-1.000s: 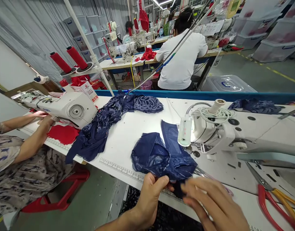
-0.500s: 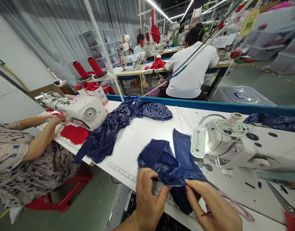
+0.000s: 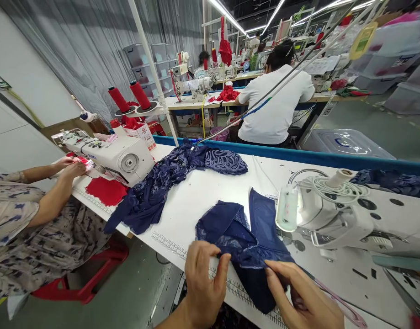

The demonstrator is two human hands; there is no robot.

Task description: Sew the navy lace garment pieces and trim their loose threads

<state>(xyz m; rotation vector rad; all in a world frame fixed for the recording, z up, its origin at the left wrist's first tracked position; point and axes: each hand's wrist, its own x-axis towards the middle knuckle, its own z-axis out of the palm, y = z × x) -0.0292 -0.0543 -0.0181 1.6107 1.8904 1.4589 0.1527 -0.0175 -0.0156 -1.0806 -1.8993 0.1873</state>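
Observation:
A navy garment with lace and sheer mesh parts [image 3: 226, 217], looking like underwear, lies partly folded on the white sewing table [image 3: 182, 196] before me. My right hand [image 3: 304, 292] pinches its near edge between thumb and forefinger. Just left of that edge is my left hand [image 3: 206, 278], thumb and forefinger apart, with no cloth visible between them; whether a fingertip brushes the fabric I cannot tell. Part of the garment hangs down over the printed ruler strip [image 3: 172, 246]. To the right, the white sewing machine [image 3: 353, 214] has its lamp lit.
A heap of navy lace pieces [image 3: 162, 178] lies to the left. Scissors [image 3: 401, 285] and a pink-handled tool [image 3: 348, 310] are at the right. A co-worker's hands [image 3: 72, 169] handle red cloth at another sewing machine [image 3: 124, 157]. A person in white [image 3: 271, 105] sits ahead.
My left hand has moved slightly left and its fingertips have come away from the garment's edge. My right hand keeps its pinch. The view has shifted slightly.

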